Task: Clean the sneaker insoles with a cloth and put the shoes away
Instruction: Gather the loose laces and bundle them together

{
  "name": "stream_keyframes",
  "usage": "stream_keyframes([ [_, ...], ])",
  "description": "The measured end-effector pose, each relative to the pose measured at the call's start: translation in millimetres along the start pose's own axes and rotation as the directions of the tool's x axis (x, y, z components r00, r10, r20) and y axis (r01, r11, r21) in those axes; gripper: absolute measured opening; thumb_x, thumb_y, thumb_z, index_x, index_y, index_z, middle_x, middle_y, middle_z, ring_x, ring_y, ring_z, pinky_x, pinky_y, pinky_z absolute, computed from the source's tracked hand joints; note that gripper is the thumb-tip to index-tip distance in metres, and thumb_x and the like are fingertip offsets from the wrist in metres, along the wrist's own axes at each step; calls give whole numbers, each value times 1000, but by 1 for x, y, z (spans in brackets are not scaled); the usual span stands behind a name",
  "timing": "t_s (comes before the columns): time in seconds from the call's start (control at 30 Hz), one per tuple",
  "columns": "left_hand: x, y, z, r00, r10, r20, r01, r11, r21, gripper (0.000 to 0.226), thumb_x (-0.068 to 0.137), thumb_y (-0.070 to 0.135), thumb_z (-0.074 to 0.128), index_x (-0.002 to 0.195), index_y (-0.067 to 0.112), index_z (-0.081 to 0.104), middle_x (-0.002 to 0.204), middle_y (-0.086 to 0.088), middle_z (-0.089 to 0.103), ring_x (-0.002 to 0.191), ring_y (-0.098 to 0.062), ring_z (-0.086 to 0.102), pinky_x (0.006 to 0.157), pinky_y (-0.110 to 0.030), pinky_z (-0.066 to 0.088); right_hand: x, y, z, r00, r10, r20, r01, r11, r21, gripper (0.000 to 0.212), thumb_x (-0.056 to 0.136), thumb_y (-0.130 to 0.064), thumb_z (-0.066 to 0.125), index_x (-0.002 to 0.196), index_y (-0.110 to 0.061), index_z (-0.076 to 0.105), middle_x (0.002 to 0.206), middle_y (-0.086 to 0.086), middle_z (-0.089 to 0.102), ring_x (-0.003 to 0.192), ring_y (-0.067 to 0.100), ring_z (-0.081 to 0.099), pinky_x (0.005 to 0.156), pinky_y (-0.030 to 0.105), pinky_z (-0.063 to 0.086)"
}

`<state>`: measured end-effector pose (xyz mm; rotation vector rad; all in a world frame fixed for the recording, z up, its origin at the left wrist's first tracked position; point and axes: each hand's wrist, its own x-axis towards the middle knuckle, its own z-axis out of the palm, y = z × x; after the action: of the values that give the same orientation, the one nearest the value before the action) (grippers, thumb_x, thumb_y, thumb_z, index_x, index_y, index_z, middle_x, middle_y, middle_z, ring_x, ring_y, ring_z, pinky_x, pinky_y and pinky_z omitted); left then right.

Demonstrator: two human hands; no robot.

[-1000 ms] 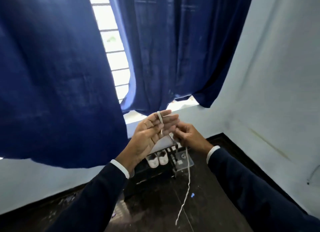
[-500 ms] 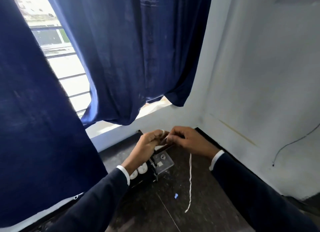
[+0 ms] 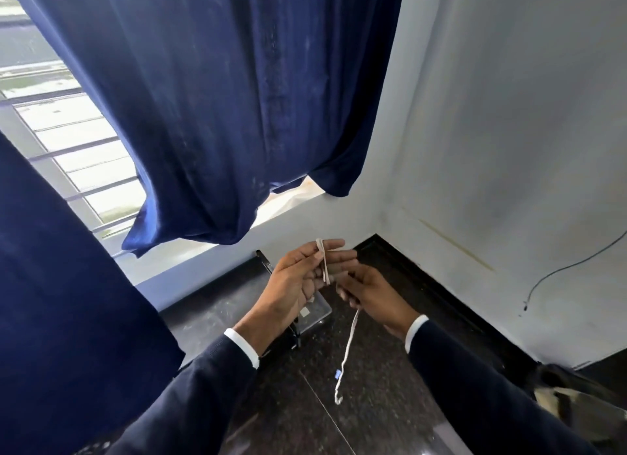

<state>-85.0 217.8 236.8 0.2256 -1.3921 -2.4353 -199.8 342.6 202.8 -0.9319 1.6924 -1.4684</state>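
Note:
A white shoelace [image 3: 346, 356] is looped around the outstretched fingers of my left hand [image 3: 298, 285], which is raised in front of me with the fingers straight. My right hand [image 3: 369, 297] pinches the lace just right of the loops, and the free end dangles down toward the dark floor. Under my left hand stands a black shoe rack [image 3: 291, 332] with a clear plate [image 3: 317, 310] on it. The sneakers, insoles and cloth are hidden from view.
Dark blue curtains [image 3: 237, 98] hang over a barred window [image 3: 78, 169] ahead and to the left. White walls meet in a corner at right, with a thin cable [image 3: 559, 271] on the right wall. A small blue scrap [image 3: 337, 373] lies on the dark stone floor [image 3: 373, 403].
My view has swung to the right and the white sneaker toes under my left hand have dropped out of sight. My left fingers closed, then straightened again with the lace wrapped around them.

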Motion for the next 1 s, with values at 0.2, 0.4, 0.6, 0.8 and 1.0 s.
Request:
stream_keyframes([
  [0.2,40,-17,16,992,57,-113,-28,969,244,38,99,-16,36,126,-2,58,126,-21,69,121,-30,66,107,-35,50,-10,14,-42,984,23,179,-7,996,-91,28,105,-19,49,104,5,64,64,-5,51,56,8,44,53,17,34],
  [0.4,64,-54,49,993,-77,-95,112,882,458,27,106,6,42,116,0,67,105,-16,73,95,-20,70,86,-30,56,0,-15,-114,964,-20,267,141,887,-441,16,99,-21,62,85,-26,69,77,-16,68,69,-5,59,69,17,43],
  [0.6,69,-52,82,992,-123,-40,126,839,530,53,110,29,29,93,-4,66,64,-5,63,55,-15,59,58,-21,50,16,-55,-165,986,-167,26,165,914,-371,26,98,-31,63,75,-18,65,66,-1,61,59,17,54,58,28,45],
  [0.8,70,-38,91,989,-144,28,138,980,142,41,107,31,35,83,8,59,60,-2,38,53,-15,37,63,-30,43,28,-21,-132,997,-19,-77,14,998,-61,31,105,-22,52,75,-20,60,63,4,47,51,6,37,50,24,29],
  [1.0,82,-37,75,992,35,-123,-14,986,167,33,106,3,32,123,-6,58,121,-27,68,113,-33,69,101,-38,54,3,32,-99,996,44,83,-45,999,11,30,106,-30,48,90,-12,67,62,-5,44,55,8,36,50,20,29],
])
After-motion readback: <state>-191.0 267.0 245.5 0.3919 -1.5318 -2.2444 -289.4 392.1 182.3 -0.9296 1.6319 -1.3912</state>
